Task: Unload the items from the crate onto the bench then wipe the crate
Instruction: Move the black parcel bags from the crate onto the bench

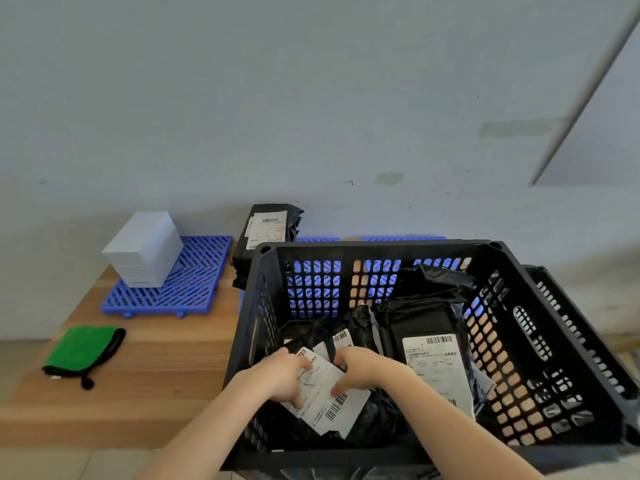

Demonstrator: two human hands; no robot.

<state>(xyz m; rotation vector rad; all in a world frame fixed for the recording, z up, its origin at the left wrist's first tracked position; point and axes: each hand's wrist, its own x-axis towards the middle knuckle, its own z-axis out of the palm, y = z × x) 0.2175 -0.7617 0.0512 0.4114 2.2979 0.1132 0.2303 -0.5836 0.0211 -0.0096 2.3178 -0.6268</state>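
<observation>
A black slatted crate point(554, 341) stands on the wooden bench point(156, 375) at the right. Several black mailer parcels with white barcode labels lie inside it. Both my hands reach into the crate's near left part. My left hand point(280, 377) and my right hand point(360, 370) grip the two sides of one labelled black parcel point(329, 403). A larger labelled parcel point(433, 348) lies to its right in the crate. Another black parcel point(268, 230) stands on the bench behind the crate's far left corner.
A stack of white boxes point(145, 247) sits on a blue plastic grid mat point(194, 285) at the back left. A green cloth with black edging point(83, 351) lies on the bench's left. A second black crate point(588, 341) sits just right. A grey wall runs behind.
</observation>
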